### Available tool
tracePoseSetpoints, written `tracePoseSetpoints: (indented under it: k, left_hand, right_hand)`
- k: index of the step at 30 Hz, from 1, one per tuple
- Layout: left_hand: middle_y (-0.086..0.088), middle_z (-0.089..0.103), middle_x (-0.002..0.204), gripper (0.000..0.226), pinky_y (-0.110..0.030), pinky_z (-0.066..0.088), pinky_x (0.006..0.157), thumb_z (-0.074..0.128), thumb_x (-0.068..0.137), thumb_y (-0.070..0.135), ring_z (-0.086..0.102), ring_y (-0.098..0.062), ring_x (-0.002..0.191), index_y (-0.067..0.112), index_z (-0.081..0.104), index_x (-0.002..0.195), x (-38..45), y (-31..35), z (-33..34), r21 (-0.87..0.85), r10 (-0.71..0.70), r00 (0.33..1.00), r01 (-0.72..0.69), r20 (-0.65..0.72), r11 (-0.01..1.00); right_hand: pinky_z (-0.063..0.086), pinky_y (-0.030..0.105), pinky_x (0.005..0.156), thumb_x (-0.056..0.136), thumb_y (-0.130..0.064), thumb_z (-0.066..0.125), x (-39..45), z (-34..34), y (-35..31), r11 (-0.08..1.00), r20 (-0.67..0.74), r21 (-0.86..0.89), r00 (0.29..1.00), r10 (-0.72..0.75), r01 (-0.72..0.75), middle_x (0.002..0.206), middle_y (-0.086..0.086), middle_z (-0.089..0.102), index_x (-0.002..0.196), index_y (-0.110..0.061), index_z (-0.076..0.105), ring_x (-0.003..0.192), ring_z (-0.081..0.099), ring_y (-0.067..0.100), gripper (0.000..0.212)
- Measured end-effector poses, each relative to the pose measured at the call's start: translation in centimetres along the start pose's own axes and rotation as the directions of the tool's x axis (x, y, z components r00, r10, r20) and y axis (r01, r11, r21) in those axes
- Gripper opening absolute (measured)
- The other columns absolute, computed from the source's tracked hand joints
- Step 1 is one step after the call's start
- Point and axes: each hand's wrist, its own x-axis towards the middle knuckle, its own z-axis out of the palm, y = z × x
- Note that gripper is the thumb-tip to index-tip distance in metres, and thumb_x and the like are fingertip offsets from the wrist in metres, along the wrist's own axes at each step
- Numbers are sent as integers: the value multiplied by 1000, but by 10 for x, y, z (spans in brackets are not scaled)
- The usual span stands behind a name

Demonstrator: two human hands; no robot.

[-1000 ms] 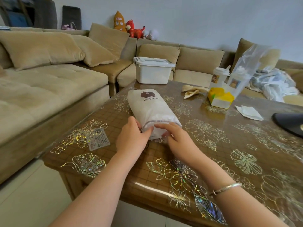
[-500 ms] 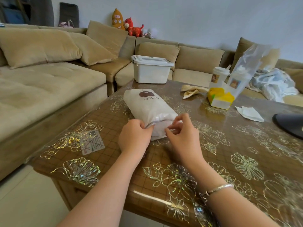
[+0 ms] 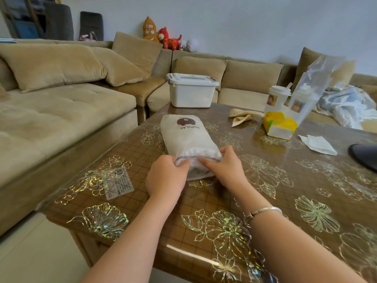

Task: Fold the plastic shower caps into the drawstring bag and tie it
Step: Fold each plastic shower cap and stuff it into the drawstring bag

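Fingers [image 3: 184,164] of the left hand [image 3: 166,178] and of the right hand [image 3: 223,167] pinch the gathered mouth of the drawstring bag [image 3: 188,144] from either side. Its length runs straight away from them across the table [image 3: 285,180], both hands equally near.

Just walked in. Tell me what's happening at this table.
A person is packing a white drawstring bag that lies on the flowered table. The left hand and the right hand both pinch the gathered rim of the bag's open mouth at the near end. The bag looks stuffed full, and it is not tied yet.
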Motion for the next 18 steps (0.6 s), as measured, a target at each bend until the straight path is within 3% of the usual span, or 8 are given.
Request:
tracePoseSetpoints:
  k: [5,7,10,13,16,18]
  left_hand:
    - [-2,58,62,37,-25,31,49,57,92,42,57,-21,60,13,61,70,3,5,-15,-23,51,999,-51,-16,998]
    - [2,50,53,40,-25,27,49,62,90,38,51,-19,52,14,52,59,3,11,-30,-100,77,997,-78,-15,992]
    - [2,40,47,48,-27,27,53,68,87,31,46,-25,49,16,39,52,2,32,-55,-212,87,996,-82,15,974]
    - [2,39,55,41,-29,28,56,68,87,26,41,-18,54,17,40,58,-6,72,-88,-248,91,988,-59,121,967]
    - [-2,45,62,30,-26,35,59,68,88,20,44,-17,58,14,47,68,-8,100,-111,-335,58,964,33,260,942]
    - [-6,52,62,16,-30,46,59,66,90,12,50,-18,55,9,55,78,-17,118,-129,-425,-1,924,177,383,888]
  right_hand:
    - [39,16,44,84,-38,74,13,6,-18,999,13,-48,1000,-21,22,72,-5,60,90,-12,64,61,56,5,28]
    - [35,12,38,84,-37,75,11,-4,-30,999,40,-34,999,-14,15,64,-4,57,75,-14,60,53,51,5,29]
    - [35,21,43,81,-38,77,7,-31,-54,997,67,-65,997,34,-30,57,-2,51,67,-14,50,49,46,10,39]
    - [33,24,47,80,-39,78,-2,-68,-85,994,66,-95,996,55,-48,60,0,48,72,-11,53,50,43,12,38]
    - [31,25,45,75,-41,83,-13,-98,-108,996,98,-52,993,70,-65,68,3,48,94,-6,58,52,38,13,48]
    - [25,24,40,77,-41,82,-30,-127,-124,997,158,-24,984,81,-78,58,0,37,82,-10,49,45,31,13,45]
